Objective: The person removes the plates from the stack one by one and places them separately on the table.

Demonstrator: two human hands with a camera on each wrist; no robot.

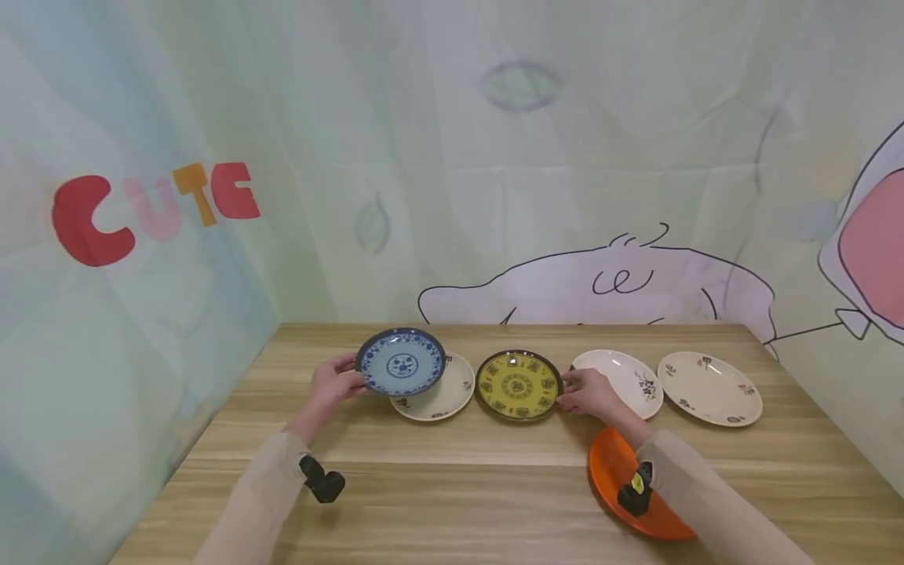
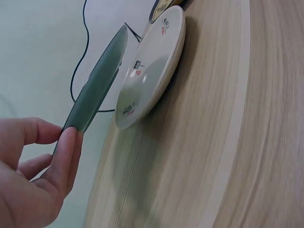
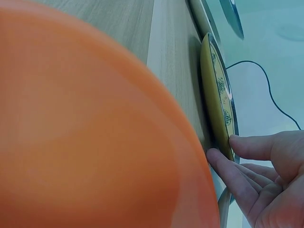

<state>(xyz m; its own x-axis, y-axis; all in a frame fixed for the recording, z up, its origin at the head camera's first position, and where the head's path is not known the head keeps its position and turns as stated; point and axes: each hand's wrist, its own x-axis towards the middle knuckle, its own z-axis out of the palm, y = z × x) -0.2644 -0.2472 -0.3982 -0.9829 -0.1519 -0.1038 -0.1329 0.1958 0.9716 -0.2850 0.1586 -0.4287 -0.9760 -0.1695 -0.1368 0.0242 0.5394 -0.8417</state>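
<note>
My left hand [image 1: 337,380] pinches the left rim of a blue patterned plate [image 1: 401,362] between thumb and fingers. In the left wrist view that blue plate [image 2: 97,78] is raised and tilted, apart from the cream plate [image 2: 152,66] behind it. From above, the blue plate overlaps this cream plate [image 1: 445,400] on the table. My right hand [image 1: 588,392] grips the right edge of a yellow plate [image 1: 519,386] with a dark rim. The right wrist view has the thumb on the rim of the yellow plate [image 3: 218,95] and fingertips at its underside.
Right of the yellow plate lies a white plate [image 1: 621,380] with a floral print, partly behind my right hand. A cream oval plate [image 1: 709,388] sits at the far right. Below my right forearm is an orange plate [image 1: 614,479]. A printed curtain [image 1: 452,196] hangs behind the wooden table [image 1: 438,502].
</note>
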